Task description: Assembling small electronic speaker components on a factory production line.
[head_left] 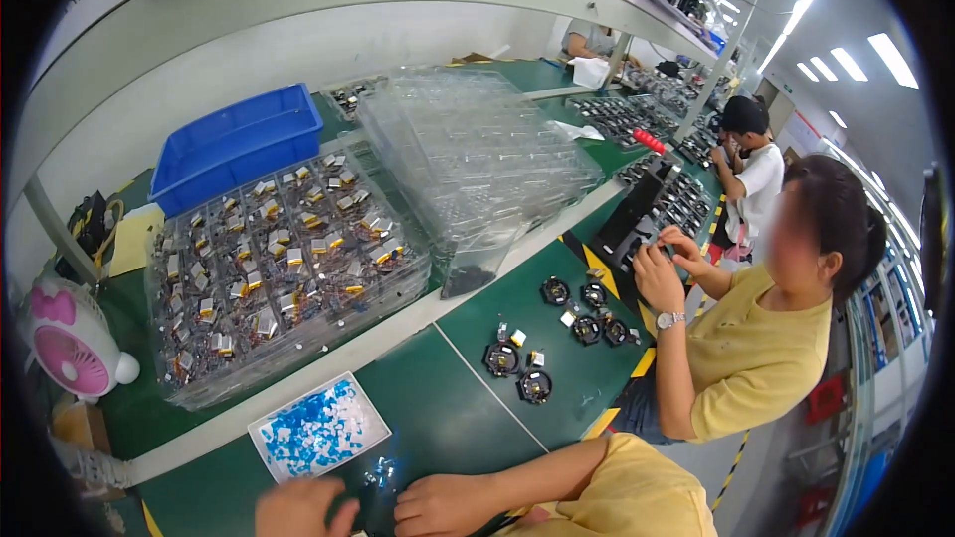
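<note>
Picking blue-and-white pieces (316, 428), apparently: left hand (296, 509) half-curled, right hand (438, 507) loosely bent, holds indiscernible; fine pinch needed next.

From our right hand (438, 507), we see a box (373, 425) at ten o'clock, round parts (534, 386) at one, filled trays (318, 338), seemingly stacked, at eleven.

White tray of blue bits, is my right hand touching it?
Apart. The head view shows green tabletop between the right hand and the white tray.

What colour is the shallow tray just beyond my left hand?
The tray is white; the head view shows it best.
</note>
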Motion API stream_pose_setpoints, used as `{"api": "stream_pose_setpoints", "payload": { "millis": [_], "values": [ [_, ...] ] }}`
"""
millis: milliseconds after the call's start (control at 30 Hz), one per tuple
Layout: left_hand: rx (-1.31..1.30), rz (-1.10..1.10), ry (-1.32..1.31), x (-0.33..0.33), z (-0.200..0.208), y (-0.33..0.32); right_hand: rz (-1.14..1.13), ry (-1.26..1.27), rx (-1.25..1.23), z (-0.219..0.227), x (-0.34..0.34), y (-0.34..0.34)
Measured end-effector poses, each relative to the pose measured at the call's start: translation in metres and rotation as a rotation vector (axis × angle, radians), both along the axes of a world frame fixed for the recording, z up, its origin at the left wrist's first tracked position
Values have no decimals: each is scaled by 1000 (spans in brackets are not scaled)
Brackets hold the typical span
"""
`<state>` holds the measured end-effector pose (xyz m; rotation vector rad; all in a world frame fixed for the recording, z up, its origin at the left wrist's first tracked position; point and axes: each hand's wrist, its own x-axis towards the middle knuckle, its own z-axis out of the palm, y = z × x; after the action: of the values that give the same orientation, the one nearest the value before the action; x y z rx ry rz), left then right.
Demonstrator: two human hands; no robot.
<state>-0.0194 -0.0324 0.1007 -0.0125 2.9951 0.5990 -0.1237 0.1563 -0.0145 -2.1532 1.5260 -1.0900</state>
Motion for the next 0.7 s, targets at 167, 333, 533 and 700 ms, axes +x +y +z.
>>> {"api": "stream_pose_setpoints", "payload": {
  "millis": [167, 333, 533, 700],
  "values": [
    [367, 349, -402, 54, -24, 3, -22, 115, 133, -14, 3, 2],
    [337, 237, -88, 63, -53, 0, 16, 117, 39, -8, 20, -8],
    [434, 275, -244, 61, -70, -6, 7, 222, 2, -19, 23, -12],
    [246, 332, 31, 55, -58, 1, 0, 192, -7, -20, 22, -12]
  ]
}}
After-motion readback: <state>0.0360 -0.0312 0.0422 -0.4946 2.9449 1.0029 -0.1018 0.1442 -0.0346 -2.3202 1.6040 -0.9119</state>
